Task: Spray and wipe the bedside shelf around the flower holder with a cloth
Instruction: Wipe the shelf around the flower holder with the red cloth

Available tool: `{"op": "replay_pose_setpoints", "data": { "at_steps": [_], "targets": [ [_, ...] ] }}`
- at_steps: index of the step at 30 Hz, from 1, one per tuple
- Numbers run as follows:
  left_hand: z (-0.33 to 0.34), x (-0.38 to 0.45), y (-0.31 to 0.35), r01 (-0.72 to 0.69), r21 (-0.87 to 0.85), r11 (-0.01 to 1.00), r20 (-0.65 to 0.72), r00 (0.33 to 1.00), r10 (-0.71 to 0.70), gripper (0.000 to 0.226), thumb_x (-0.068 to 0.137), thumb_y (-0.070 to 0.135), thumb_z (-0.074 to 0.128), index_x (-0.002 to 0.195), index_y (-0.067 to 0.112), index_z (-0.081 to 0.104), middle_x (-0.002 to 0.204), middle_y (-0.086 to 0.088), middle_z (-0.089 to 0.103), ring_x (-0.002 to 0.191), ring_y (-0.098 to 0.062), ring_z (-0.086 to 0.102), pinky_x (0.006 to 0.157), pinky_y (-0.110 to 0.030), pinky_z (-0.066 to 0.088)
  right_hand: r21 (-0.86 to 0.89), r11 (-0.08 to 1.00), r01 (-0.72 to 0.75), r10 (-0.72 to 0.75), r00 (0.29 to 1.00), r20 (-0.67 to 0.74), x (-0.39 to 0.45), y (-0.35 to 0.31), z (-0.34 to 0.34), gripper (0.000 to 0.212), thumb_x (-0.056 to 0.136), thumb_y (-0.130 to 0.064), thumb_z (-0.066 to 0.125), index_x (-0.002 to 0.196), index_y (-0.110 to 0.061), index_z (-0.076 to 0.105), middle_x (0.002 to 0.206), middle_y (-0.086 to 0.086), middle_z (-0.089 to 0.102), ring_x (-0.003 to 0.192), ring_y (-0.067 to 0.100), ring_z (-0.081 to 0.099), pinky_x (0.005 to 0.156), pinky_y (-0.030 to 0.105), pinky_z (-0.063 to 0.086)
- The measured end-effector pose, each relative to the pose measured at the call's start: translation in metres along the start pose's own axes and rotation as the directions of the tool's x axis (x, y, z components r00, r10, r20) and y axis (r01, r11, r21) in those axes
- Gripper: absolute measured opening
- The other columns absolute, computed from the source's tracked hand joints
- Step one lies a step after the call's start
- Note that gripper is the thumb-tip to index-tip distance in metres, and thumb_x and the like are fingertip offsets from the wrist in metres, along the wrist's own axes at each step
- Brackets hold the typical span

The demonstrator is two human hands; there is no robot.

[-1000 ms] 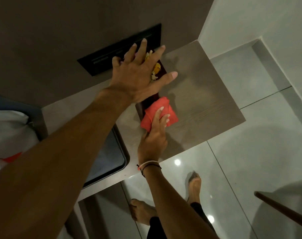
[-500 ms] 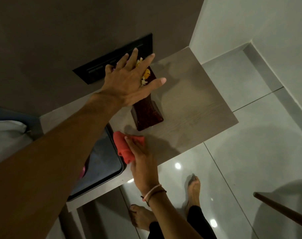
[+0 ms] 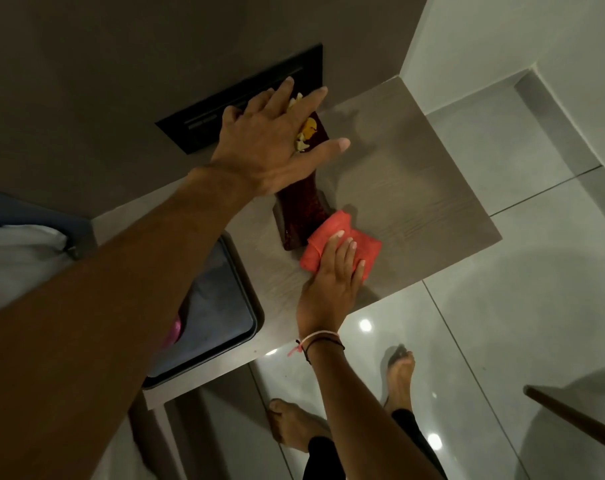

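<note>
A person's left hand (image 3: pixel 273 147) reaches far forward on a fully extended arm, fingers spread wide and palm down. The right hand (image 3: pixel 332 275), cords around its wrist, presses flat with fingers together and extended. Bare feet stand below on the floor.

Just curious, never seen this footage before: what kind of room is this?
Probably a bedroom, by the bed: a wooden shelf fixed to the wall, white bedding at the left edge, and a tiled floor. It could be a hotel room.

shelf (image 3: pixel 415 188) right: free | left: tray (image 3: pixel 232 327) | centre: flower holder (image 3: pixel 304 216)
</note>
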State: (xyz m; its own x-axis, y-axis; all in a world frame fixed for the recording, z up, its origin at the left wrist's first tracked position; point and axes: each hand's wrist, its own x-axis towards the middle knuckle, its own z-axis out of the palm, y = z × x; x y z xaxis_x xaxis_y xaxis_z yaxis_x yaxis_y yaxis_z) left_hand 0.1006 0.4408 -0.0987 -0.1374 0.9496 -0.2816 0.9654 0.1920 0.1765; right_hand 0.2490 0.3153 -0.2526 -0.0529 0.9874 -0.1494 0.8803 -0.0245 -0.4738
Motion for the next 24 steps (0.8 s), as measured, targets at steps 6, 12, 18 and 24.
{"op": "replay_pose_setpoints", "data": {
  "at_steps": [6, 12, 18, 24],
  "targets": [
    [0.002, -0.011, -0.009, -0.036, 0.093, 0.995, -0.05, 0.998, 0.041, 0.089, 0.082, 0.086, 0.02, 0.16, 0.044, 0.01, 0.173, -0.008, 0.009, 0.154, -0.037, 0.022, 0.119, -0.068, 0.022, -0.138, 0.967, 0.215, -0.206, 0.976, 0.077, -0.004, 0.019, 0.001, 0.072, 0.086, -0.012, 0.072, 0.153, -0.011, 0.045, 0.159, 0.02, 0.045, 0.15, 0.038, 0.037, 0.123, 0.06, 0.027],
    [-0.004, -0.006, -0.014, -0.025, 0.097, 0.995, -0.024, 0.999, 0.028, 0.092, 0.08, 0.087, 0.015, 0.161, 0.043, 0.007, 0.174, -0.007, 0.006, 0.154, -0.038, 0.022, 0.12, -0.066, 0.022, -0.09, 0.919, 0.385, -0.355, 0.904, 0.239, 0.003, 0.026, -0.002, 0.074, 0.089, -0.017, 0.071, 0.156, -0.017, 0.04, 0.165, 0.016, 0.035, 0.156, 0.036, 0.026, 0.127, 0.059, 0.015],
    [-0.01, 0.001, -0.016, 0.01, 0.035, 0.999, -0.005, 1.0, -0.01, 0.089, 0.083, 0.083, 0.02, 0.161, 0.041, 0.009, 0.174, -0.007, 0.004, 0.156, -0.039, 0.018, 0.122, -0.064, 0.018, 0.027, 0.8, 0.599, -0.562, 0.732, 0.386, 0.007, 0.031, -0.006, 0.067, 0.087, -0.026, 0.074, 0.15, -0.024, 0.049, 0.167, 0.009, 0.032, 0.158, 0.031, 0.021, 0.129, 0.056, 0.008],
    [-0.009, 0.003, -0.015, 0.04, 0.019, 0.999, -0.016, 0.999, -0.039, 0.09, 0.083, 0.085, 0.021, 0.161, 0.04, 0.011, 0.173, -0.01, 0.008, 0.154, -0.043, 0.023, 0.12, -0.068, 0.022, 0.297, 0.784, 0.546, -0.62, 0.659, 0.425, -0.013, 0.044, -0.019, 0.036, 0.088, -0.022, 0.072, 0.124, -0.021, 0.07, 0.141, 0.001, 0.065, 0.144, 0.02, 0.046, 0.13, 0.049, 0.01]
  ]
}}
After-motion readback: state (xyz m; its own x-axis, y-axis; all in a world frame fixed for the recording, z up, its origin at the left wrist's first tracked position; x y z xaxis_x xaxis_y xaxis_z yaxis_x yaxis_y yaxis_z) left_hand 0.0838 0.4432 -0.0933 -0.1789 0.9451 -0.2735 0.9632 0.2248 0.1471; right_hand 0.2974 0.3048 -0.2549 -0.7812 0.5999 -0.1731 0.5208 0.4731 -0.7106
